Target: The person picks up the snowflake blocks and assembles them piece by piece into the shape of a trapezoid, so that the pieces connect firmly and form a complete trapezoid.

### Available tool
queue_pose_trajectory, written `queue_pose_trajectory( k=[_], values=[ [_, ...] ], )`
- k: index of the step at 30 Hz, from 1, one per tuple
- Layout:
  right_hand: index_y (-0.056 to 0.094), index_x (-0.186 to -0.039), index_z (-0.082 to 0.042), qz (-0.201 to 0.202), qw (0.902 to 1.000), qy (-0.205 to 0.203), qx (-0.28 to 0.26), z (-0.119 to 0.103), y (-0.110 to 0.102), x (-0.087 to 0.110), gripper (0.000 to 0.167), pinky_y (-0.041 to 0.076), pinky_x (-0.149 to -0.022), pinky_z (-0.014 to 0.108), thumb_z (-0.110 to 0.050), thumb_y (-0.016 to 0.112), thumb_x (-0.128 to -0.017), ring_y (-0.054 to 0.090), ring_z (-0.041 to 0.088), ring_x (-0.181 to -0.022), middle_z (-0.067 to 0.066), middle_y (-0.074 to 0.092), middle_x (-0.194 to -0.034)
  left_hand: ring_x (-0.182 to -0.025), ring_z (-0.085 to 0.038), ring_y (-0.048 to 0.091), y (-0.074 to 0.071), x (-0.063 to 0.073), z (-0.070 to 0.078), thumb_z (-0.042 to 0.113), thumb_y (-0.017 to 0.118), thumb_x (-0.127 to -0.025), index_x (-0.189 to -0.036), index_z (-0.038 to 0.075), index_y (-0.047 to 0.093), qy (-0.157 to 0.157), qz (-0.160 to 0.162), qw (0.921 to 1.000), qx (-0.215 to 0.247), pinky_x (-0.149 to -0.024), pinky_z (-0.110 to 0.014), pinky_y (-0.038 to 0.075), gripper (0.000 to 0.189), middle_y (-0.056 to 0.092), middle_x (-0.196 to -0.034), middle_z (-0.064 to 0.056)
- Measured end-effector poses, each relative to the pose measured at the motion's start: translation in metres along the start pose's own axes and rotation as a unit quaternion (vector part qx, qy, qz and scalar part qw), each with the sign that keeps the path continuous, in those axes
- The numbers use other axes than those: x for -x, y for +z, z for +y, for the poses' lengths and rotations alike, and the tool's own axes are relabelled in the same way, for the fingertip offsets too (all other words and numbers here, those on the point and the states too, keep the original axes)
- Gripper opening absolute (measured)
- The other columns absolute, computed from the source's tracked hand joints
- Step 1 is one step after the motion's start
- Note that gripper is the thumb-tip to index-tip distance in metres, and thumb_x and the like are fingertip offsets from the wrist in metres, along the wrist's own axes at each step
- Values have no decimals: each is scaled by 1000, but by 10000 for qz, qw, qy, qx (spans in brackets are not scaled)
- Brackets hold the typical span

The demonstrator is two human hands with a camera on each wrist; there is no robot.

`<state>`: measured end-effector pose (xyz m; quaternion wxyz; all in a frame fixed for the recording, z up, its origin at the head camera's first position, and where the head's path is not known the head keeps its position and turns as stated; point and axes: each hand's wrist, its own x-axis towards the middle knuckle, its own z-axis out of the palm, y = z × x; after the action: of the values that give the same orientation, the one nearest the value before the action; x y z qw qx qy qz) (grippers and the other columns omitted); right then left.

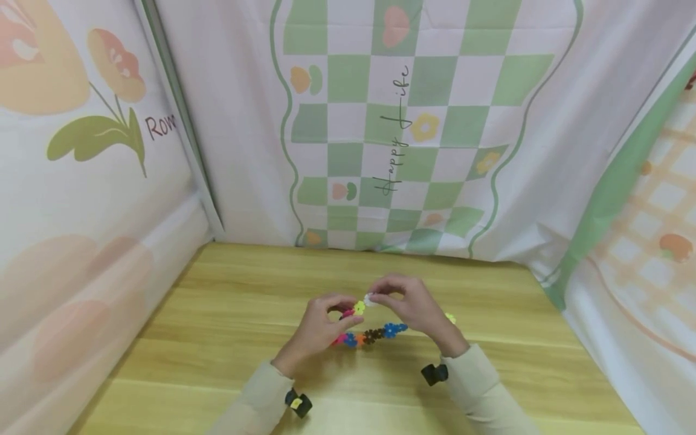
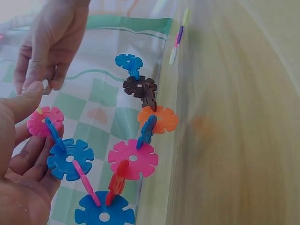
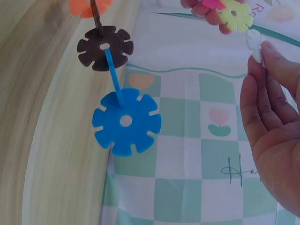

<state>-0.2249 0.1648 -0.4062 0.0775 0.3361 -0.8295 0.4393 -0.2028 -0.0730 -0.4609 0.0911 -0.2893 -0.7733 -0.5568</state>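
Note:
My left hand pinches one end of a chain of slotted plastic snowflake discs, near a pink disc and a yellow disc. Between the thumb and fingertips of my right hand is a single white snowflake disc, its edge right at the yellow one. The chain loops down through blue, pink, red and orange discs, past a brown disc, to a blue disc at its free end. Part of it is hidden behind my left hand in the head view.
Behind my right wrist, a yellow piece lies on the wooden table. The left wrist view shows a short row of joined yellow, purple, pink and white pieces. Printed curtains hang round the table's back and sides.

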Motion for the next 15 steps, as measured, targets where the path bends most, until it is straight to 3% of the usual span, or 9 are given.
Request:
queue_pose_trajectory(
  k=[5,12,15],
  values=[
    [79,-102,-18,1,9998,-171,76,-3,6,-1,9,64,-86,30,-12,78,-95,73,8,-90,-5,77,-99,-92,-8,70,2,0,-2,20,83,-93,-118,9,77,85,0,10000,-45,-87,-36,64,28,78,-104,-2],
    [80,-97,-15,137,9970,-703,291,-5,16,-1,11,64,-77,24,-5,80,-92,73,8,-84,1,79,-93,-86,-17,73,5,1,-1,10,85,-87,-108,2,79,891,277,9935,-652,-79,-28,63,24,78,-95,-8],
    [81,-97,-13,105,9958,-841,352,-5,16,-2,10,63,-76,23,-5,80,-92,73,7,-83,4,79,-93,-85,-18,74,6,1,-2,6,86,-84,-107,0,79,1040,390,9907,-789,-78,-27,63,25,77,-92,-9]
  ],
)
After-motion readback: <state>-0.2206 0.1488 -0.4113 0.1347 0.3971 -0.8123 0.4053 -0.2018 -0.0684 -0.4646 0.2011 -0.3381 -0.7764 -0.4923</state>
